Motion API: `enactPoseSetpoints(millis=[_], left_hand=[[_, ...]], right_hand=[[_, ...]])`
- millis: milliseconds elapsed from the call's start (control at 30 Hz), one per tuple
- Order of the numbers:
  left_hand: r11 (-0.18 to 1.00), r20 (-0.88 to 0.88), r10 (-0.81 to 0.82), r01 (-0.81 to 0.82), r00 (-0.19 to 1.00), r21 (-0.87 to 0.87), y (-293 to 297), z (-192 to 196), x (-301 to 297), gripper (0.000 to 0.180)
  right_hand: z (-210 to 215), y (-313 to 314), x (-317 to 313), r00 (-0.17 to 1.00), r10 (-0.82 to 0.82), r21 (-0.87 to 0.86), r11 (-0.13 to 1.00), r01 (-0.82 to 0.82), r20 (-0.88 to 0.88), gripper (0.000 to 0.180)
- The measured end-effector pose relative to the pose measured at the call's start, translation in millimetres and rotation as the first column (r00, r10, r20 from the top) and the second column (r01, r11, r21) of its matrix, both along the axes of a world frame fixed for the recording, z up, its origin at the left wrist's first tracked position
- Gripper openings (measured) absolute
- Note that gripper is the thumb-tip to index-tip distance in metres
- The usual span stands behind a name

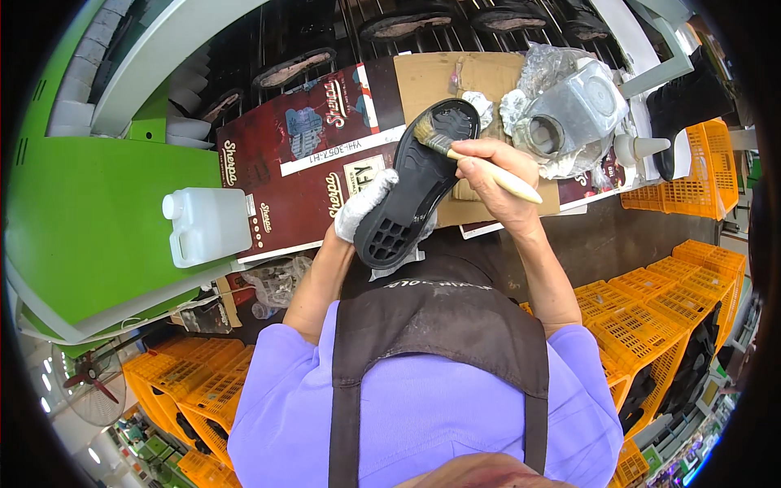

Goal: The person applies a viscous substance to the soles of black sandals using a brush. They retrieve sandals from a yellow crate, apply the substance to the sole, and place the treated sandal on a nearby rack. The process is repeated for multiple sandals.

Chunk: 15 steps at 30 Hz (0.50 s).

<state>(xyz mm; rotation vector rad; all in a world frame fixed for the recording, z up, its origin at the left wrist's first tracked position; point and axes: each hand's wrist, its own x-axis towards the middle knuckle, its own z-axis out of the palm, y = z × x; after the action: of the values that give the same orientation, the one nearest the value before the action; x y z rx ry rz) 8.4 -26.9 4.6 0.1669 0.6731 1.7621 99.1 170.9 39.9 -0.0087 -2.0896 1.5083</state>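
Observation:
A black shoe sole (411,180) is held up at a slant in front of me, its cavity side with a square-celled heel grid facing up. My left hand (363,206), in a white glove, is closed on the sole's left edge; its fingers underneath are hidden. Bare, my right hand (500,180) grips a flat brush (521,189) by its pale handle. The brush's tan bristles touch the inside of the sole near its far end. Below the sole lies brown cardboard (423,77) on a dark red printed board (277,203).
To the right stand a clear plastic container (582,106) wrapped in crumpled film and a white nozzle bottle (641,150). A white jug (213,228) sits at left by a green machine (106,211). Shoe pieces (407,26) rest on rollers beyond. Orange crates (643,317) flank me.

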Motion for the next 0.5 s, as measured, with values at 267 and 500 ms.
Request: enactPoseSetpoints(millis=[267,500], left_hand=[[0.993,0.091,0.112,-0.113,0.990,0.013,1,-8,0,0.060],[0.981,0.287,0.186,-0.193,0.940,-0.003,3,-11,-5,0.068]], right_hand=[[9,-13,0,0.998,0.065,-0.038,0.997,-0.064,0.013,0.016],[12,-23,-2,0.995,0.103,-0.009,0.995,-0.103,-0.005,0.017]])
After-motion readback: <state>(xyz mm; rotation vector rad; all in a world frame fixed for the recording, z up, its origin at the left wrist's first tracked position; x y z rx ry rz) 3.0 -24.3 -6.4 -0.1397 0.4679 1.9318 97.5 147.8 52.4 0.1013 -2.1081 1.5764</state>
